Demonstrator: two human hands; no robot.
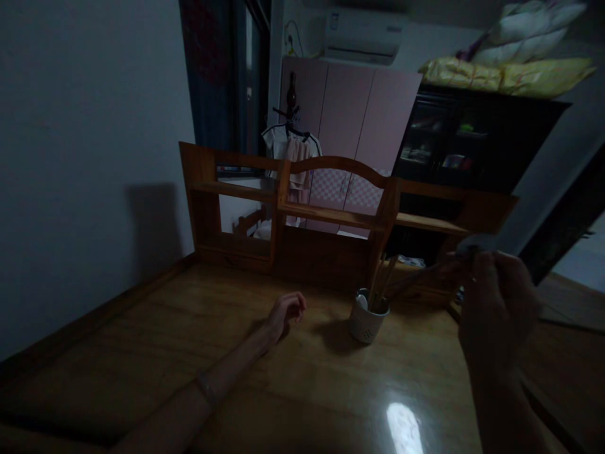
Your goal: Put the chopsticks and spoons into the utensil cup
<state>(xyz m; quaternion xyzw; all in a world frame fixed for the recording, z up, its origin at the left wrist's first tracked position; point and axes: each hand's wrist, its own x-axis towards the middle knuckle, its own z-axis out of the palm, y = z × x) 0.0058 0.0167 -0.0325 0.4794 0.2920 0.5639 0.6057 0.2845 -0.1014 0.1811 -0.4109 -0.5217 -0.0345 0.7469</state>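
My left hand (285,313) rests on the wooden desk top (227,353), fingers loosely curled with nothing in them, a short way left of a white holder cup (366,323). Several wooden chopsticks (380,282) stand in that cup. My right hand (496,309) is raised at the right, fingers closed on a pair of dark chopsticks (416,277) whose tips reach down toward the cup. The room is dim and the details of the grip are hard to make out.
A wooden shelf unit (331,214) stands along the back of the desk. Behind it are a pink wardrobe (350,107), hanging clothes (293,151), a dark cabinet (463,139) with bedding on top, and an air conditioner (363,31). A white wall runs along the left.
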